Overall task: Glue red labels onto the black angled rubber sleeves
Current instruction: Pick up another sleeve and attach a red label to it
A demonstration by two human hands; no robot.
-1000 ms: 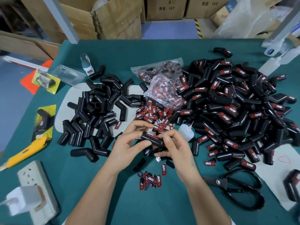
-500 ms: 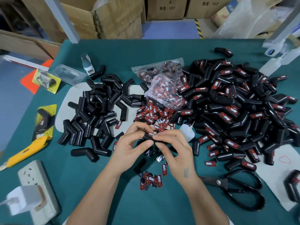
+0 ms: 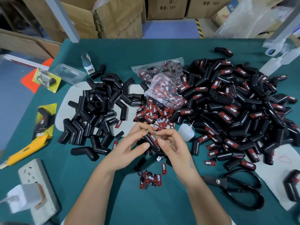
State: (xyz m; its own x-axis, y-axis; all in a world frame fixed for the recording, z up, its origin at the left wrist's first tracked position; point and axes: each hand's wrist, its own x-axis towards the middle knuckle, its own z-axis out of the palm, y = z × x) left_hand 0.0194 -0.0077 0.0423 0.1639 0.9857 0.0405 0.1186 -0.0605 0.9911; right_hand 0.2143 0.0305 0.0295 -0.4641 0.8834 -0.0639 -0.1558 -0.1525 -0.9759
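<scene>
Turning since a second ago: the sleeve point(image 3: 151, 142), then lying crosswise between both hands, now runs steeply, red label point(image 3: 154, 140) up. Left hand point(image 3: 131, 148) pinches it, thumb below; right hand point(image 3: 174, 146) curls round its lower end, fingertips by the label. Bare green worktop point(image 3: 155, 200) lies toward the near edge. Plastic bag point(image 3: 164, 83) holds loose labels. Glue bottle point(image 3: 186, 131) stands just right.
</scene>
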